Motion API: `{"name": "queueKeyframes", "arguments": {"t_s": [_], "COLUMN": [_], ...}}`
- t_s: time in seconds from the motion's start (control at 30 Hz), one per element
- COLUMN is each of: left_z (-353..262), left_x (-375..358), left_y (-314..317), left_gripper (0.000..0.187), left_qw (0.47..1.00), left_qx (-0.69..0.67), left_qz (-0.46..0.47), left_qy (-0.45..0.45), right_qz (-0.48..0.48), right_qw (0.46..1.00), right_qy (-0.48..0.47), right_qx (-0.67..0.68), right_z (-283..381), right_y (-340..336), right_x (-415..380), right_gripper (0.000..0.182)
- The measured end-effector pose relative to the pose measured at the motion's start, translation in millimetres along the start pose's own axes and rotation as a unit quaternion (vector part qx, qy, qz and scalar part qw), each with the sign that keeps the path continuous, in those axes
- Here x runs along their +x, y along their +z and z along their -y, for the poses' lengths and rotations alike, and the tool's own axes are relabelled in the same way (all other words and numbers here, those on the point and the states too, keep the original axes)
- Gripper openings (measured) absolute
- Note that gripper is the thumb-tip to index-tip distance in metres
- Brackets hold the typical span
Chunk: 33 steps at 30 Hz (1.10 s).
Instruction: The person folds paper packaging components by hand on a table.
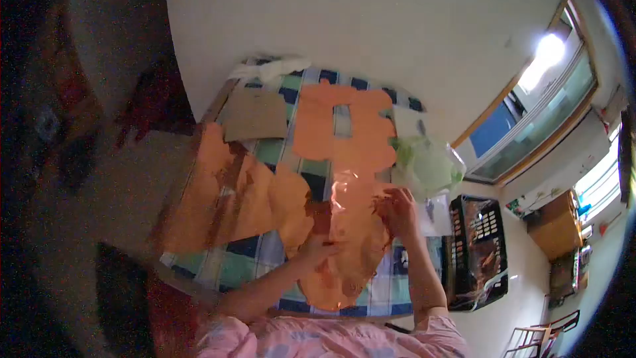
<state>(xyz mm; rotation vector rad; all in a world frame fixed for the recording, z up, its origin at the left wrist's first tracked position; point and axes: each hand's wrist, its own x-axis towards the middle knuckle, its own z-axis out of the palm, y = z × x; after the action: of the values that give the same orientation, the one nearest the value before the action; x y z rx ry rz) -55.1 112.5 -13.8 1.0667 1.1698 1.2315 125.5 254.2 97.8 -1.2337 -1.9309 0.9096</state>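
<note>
A long glossy orange sheet (348, 225) lies on the checked tablecloth in front of me, with reddish-brown patches near its right side. My left hand (319, 250) is at its left edge, thumb and fingers closed on the sheet. Over on the right edge, my right hand (396, 212) has its fingers curled and bent down onto the same sheet. Beyond lies a wide orange cut-out piece (374, 126) with a rectangular opening. Several more orange pieces (245, 205) are spread to the left, partly overlapping. Fine detail between my fingertips is blurred.
A brown cardboard piece (255, 114) and white cloth (271, 69) lie at the back left of the checked tablecloth (242, 268). A crumpled clear-green plastic bag (427, 166) sits at the right. Beside the table stands a black plastic crate (478, 252) with wrapped contents.
</note>
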Motion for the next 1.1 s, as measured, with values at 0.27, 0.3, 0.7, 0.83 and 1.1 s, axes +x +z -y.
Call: {"name": "queueKeyframes", "arguments": {"t_s": [0.27,0.3,0.7,0.83,1.1], "left_z": [51.3,28.7,19.1,15.4,28.1], "left_x": [-93.6,-97.5,-105.7,-107.4,-114.5], "left_y": [-7.4,-11.5,-30.5,-28.5,-31.4], "left_gripper": [0.023,0.028,0.052,0.051,0.052], "left_qw": [0.970,0.942,0.787,0.773,0.750], "left_qx": [0.229,0.307,0.587,0.607,0.637], "left_qz": [-0.080,-0.133,-0.101,-0.104,-0.129], "left_qy": [0.022,0.032,0.159,0.153,0.127], "right_qz": [0.072,0.047,0.011,0.014,0.044], "right_qw": [0.944,0.941,0.932,0.922,0.924], "right_qy": [-0.113,-0.117,-0.109,-0.114,-0.077], "right_qx": [-0.301,-0.313,-0.344,-0.369,-0.371], "right_z": [-37.2,-38.2,-52.4,-51.7,-41.9], "right_y": [89.6,93.3,105.5,102.0,108.7], "right_x": [-89.6,-92.1,-97.0,-97.3,-94.0], "right_gripper": [0.048,0.049,0.048,0.049,0.049]}}
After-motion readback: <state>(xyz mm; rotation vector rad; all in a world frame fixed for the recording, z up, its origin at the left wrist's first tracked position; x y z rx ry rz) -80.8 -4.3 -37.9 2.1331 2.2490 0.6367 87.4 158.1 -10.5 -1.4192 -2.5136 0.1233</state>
